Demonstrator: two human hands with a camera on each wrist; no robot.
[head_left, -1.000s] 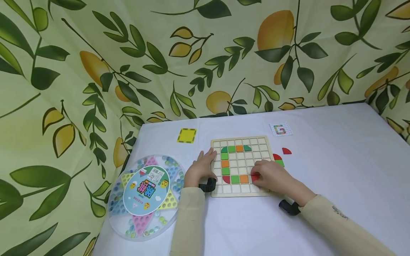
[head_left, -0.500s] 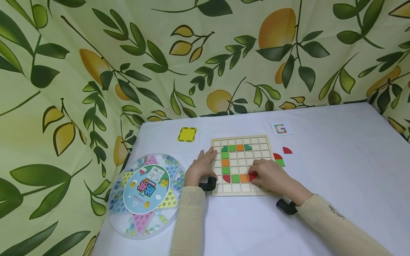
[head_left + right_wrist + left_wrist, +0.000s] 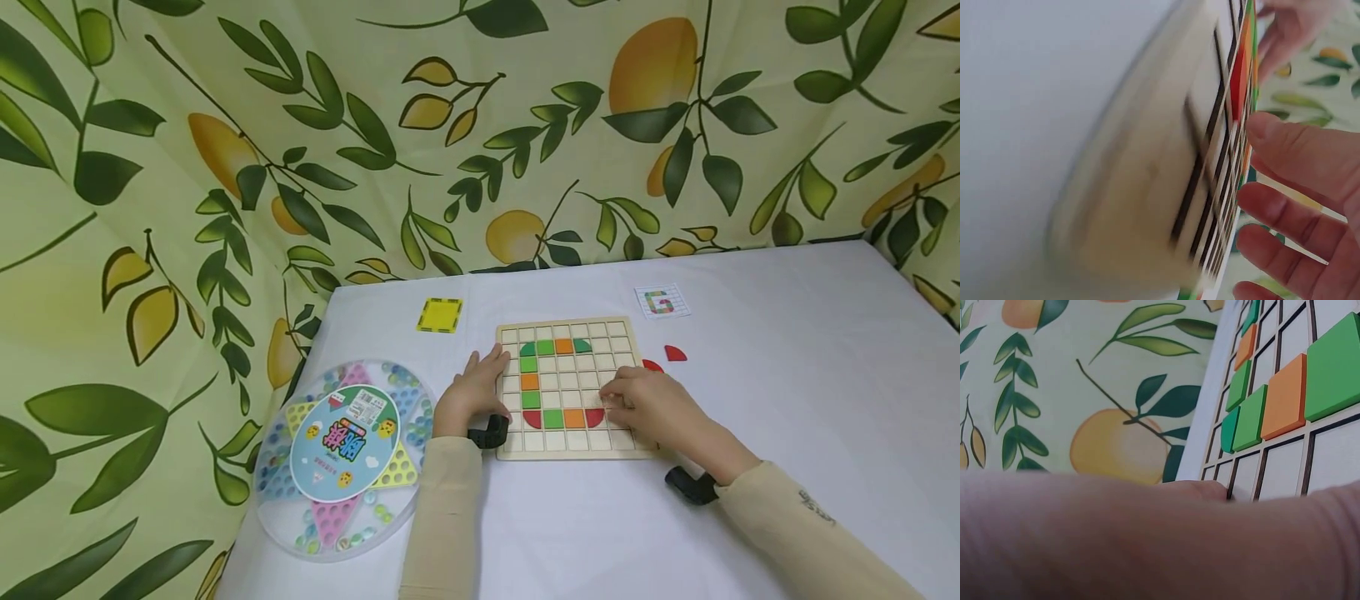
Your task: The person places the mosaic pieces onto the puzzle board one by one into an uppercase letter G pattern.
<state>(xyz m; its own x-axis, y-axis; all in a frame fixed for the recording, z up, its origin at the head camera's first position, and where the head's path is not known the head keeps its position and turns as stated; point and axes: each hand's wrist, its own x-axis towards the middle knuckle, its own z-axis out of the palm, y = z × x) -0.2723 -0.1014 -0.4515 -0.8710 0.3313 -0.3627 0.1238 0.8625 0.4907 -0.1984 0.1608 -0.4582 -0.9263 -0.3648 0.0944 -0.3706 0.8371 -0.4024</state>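
A wooden grid board [image 3: 618, 333] lies on the table, holding green, orange and red tiles along its top, left side and lower row. At the right end of the lower row sits a red quarter-round tile [image 3: 594, 417], flat in its cell. My right hand [image 3: 648, 406] hovers over the board's right side, just right of that tile; in the right wrist view its fingers [image 3: 1297, 219] are apart and hold nothing. My left hand [image 3: 472, 392] rests along the board's left edge with its fingers fairly straight; the left wrist view shows mostly skin and nearby green and orange tiles [image 3: 1285, 400].
Right of the board lie a loose red quarter-round tile [image 3: 675, 353] and another red tile [image 3: 652, 365], partly covered by my right hand. A card with a coloured G [image 3: 662, 302] lies behind. Left are a yellow square [image 3: 439, 316] and a round marble game box [image 3: 345, 533].
My right hand has slid the red quarter-round tile left beside the orange one, let go of it, and drawn back to the right. The left hand keeps its place on the board edge.
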